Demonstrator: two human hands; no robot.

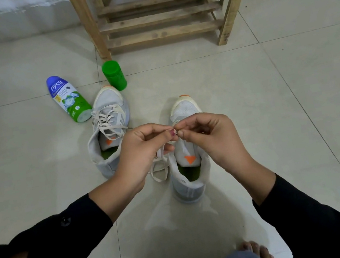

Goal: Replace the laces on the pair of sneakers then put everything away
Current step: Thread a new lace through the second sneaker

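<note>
Two pale grey sneakers stand on the tiled floor, toes pointing away from me. The left sneaker (109, 129) is laced with a loose cream lace. The right sneaker (188, 157) has its tongue showing, with an orange mark on it. Above the right sneaker, my left hand (140, 153) and my right hand (213, 139) meet fingertip to fingertip and pinch a cream lace (159, 166). The rest of that lace hangs in loops below my left hand, between the two shoes.
A blue, white and green powder bottle (68, 98) lies on its side left of the shoes. A green canister (114, 75) stands behind the left sneaker. A wooden slatted rack (158, 17) stands farther back. My bare toes (256, 251) show at the bottom edge.
</note>
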